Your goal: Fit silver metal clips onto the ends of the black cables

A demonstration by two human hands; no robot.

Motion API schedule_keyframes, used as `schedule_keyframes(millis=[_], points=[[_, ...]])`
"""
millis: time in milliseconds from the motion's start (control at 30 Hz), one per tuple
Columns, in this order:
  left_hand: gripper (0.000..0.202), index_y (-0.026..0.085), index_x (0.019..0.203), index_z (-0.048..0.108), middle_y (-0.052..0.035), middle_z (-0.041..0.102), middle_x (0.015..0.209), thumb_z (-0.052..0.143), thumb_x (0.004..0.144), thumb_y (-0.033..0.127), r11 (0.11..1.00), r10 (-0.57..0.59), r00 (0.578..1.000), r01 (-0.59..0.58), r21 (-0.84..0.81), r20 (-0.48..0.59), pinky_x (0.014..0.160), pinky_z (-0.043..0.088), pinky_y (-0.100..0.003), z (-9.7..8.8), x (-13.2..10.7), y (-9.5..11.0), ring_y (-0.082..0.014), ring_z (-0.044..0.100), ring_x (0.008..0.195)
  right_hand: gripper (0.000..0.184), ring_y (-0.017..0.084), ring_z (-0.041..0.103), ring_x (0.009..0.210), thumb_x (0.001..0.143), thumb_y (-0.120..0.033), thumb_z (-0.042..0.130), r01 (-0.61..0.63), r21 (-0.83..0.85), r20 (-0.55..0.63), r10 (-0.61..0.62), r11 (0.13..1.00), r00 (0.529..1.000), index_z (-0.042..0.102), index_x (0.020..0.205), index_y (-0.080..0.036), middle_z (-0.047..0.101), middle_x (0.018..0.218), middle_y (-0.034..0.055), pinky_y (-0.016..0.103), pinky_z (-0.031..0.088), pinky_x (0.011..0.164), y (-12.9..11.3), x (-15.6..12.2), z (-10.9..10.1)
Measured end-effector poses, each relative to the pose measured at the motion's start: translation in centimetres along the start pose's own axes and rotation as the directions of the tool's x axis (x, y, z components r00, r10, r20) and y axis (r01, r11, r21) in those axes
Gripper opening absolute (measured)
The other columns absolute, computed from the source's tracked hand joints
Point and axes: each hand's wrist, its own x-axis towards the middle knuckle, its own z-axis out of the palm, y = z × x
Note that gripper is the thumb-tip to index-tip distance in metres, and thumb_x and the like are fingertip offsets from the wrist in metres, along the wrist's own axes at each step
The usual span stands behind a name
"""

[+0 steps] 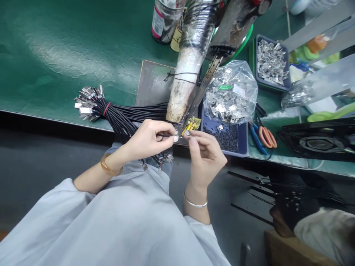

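Observation:
My left hand (151, 138) is closed in a pinch on a thin black cable, its end pointing right. Close by on the right, my right hand (205, 153) pinches a small silver metal connector (187, 133) between thumb and forefinger. A narrow gap separates the two sets of fingertips; whether cable and connector touch is too small to tell. Just behind them is a yellow piece (191, 125) below the metal arm (203, 87). A bundle of black cables (124, 112), tied with a red band, lies to the left with metal plugs at its end. More plugs (163, 159) hang over my lap.
A film-wrapped duct (183, 81) stands before me. To its right are a blue tray (244, 138) with small black parts, a clear bag (233, 92) of metal connectors, pliers (257, 136) and another connector tray (259, 79). A can (165, 22) stands behind.

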Motion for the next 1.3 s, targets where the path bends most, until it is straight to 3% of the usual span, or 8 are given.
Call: schedule_keyframes(millis=[133,233,467,600,833,1000,1100,1300], points=[[0.013,0.012,0.074,0.070,0.0026,0.061,0.061,0.062,0.084,0.013,0.990,0.118,0.993,-0.117,0.076,-0.008,0.051,0.034,-0.018,0.0,-0.3,-0.2,-0.0050,0.042,0.049,0.007,0.014,0.076,0.087,0.086,-0.015,0.073,-0.034,0.006,0.135,0.033,0.999,0.990,0.074,0.084,-0.022,0.077,0.094,0.0021,0.024,0.063,0.072,-0.2,0.1,0.1],[0.015,0.013,0.076,0.070,0.0008,0.065,0.064,0.060,0.088,0.014,0.979,0.166,0.986,-0.166,0.117,0.011,0.052,0.036,-0.019,0.1,-0.6,-0.3,-0.0065,0.046,0.052,0.009,0.015,0.076,0.088,0.087,-0.013,0.071,-0.015,-0.024,0.125,0.018,1.000,0.992,0.073,0.082,-0.021,0.077,0.094,0.0023,0.025,0.063,0.072,-0.3,-0.2,0.5],[0.018,0.013,0.082,0.071,0.0011,0.065,0.064,0.057,0.091,0.019,0.998,0.037,0.999,-0.036,0.047,-0.019,0.055,0.038,-0.019,0.3,-0.9,-0.2,-0.0075,0.049,0.055,0.013,0.017,0.076,0.095,0.089,-0.011,0.070,0.240,-0.264,0.006,-0.247,0.934,0.969,0.073,0.093,-0.023,0.078,0.100,0.0026,0.035,0.064,0.087,-0.1,-1.1,1.0],[0.017,0.012,0.080,0.075,-0.0007,0.070,0.068,0.061,0.086,0.019,0.999,-0.032,0.998,0.030,-0.041,-0.045,0.052,0.037,-0.018,0.2,-0.7,0.1,-0.0071,0.050,0.055,0.018,0.017,0.077,0.090,0.094,-0.009,0.063,0.266,-0.212,-0.111,-0.294,0.940,0.949,0.072,0.102,-0.023,0.077,0.100,0.0025,0.035,0.066,0.079,0.2,-1.2,0.5],[0.016,0.011,0.071,0.074,-0.0004,0.064,0.063,0.063,0.079,0.018,0.979,-0.121,0.992,0.112,-0.169,-0.043,0.047,0.033,-0.017,0.2,-0.5,0.3,-0.0059,0.045,0.053,0.015,0.015,0.076,0.086,0.088,-0.009,0.072,0.267,-0.207,-0.054,-0.283,0.941,0.957,0.071,0.095,-0.023,0.076,0.096,0.0005,0.032,0.065,0.076,0.0,-1.4,0.8],[0.018,0.012,0.075,0.074,0.0001,0.063,0.062,0.060,0.080,0.022,0.962,-0.200,0.977,0.181,-0.204,-0.077,0.052,0.038,-0.018,1.0,-0.6,0.0,-0.0071,0.048,0.054,0.014,0.016,0.076,0.090,0.088,-0.010,0.072,0.276,-0.240,-0.040,-0.294,0.930,0.955,0.072,0.094,-0.023,0.078,0.096,0.0012,0.032,0.065,0.080,0.2,-1.0,0.7],[0.020,0.012,0.078,0.075,-0.0006,0.065,0.065,0.058,0.083,0.022,0.978,-0.151,0.983,0.133,-0.158,-0.108,0.052,0.038,-0.019,1.3,-0.5,-0.1,-0.0075,0.048,0.054,0.011,0.017,0.077,0.091,0.090,-0.012,0.068,0.277,-0.222,0.007,-0.283,0.935,0.959,0.069,0.094,-0.023,0.078,0.098,0.0022,0.033,0.065,0.080,0.4,-0.8,0.7],[0.017,0.014,0.071,0.069,0.0029,0.056,0.057,0.059,0.085,0.016,0.999,0.004,0.979,0.005,0.042,-0.202,0.050,0.032,-0.021,1.5,-0.4,0.0,-0.0067,0.038,0.051,0.016,0.017,0.079,0.085,0.088,-0.011,0.068,0.465,-0.386,0.071,-0.476,0.797,0.876,0.063,0.091,-0.025,0.081,0.096,0.0023,0.029,0.064,0.075,0.4,-0.2,0.7]])
